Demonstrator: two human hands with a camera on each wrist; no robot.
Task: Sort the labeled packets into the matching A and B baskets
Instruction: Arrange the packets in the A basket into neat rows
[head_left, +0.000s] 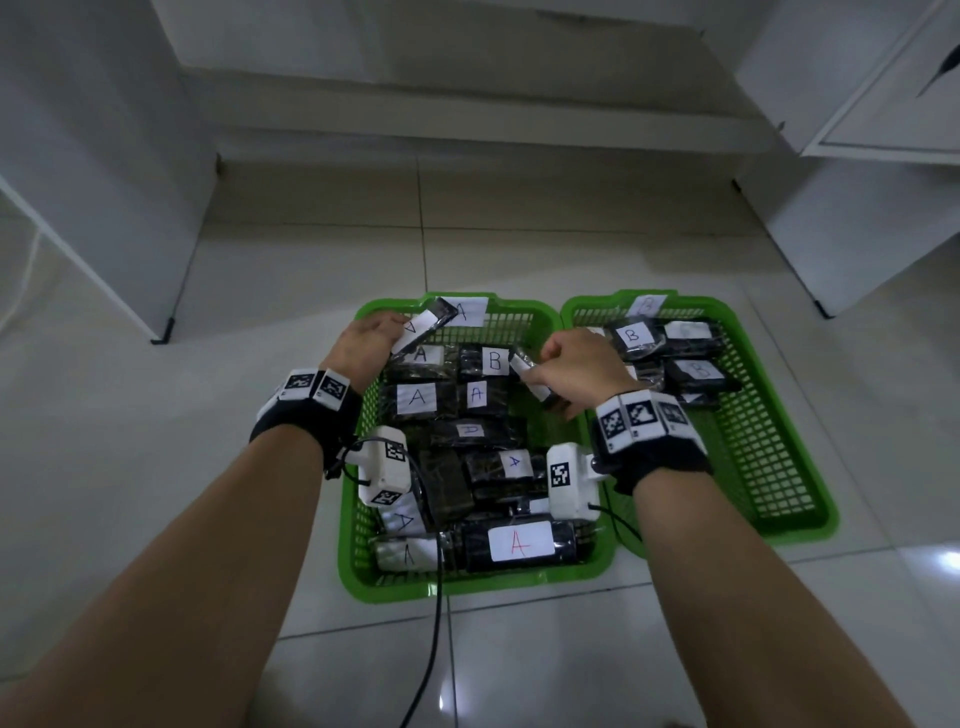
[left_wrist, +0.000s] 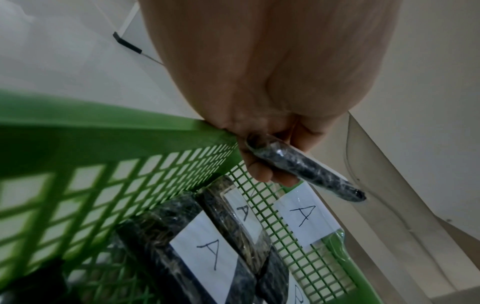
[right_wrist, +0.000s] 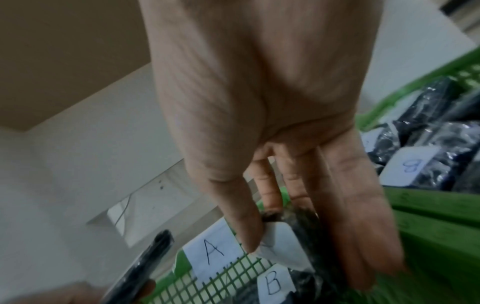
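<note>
- Two green baskets sit side by side on pale floor tiles (head_left: 519, 249).
- Left hand (head_left: 363, 338) grips an A packet (head_left: 423, 330) over the A basket (head_left: 363, 571).
- Right hand (head_left: 576, 371) pinches another packet (head_left: 530, 376) between the A basket and the B basket (head_left: 769, 467).

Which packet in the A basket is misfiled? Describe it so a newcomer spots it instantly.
Find the left green plastic mesh basket, tagged A on its far wall. In its far row, just left of the right hand, lies a black plastic-wrapped packet. Its white label reads B; every other readable label around it reads A.
</note>
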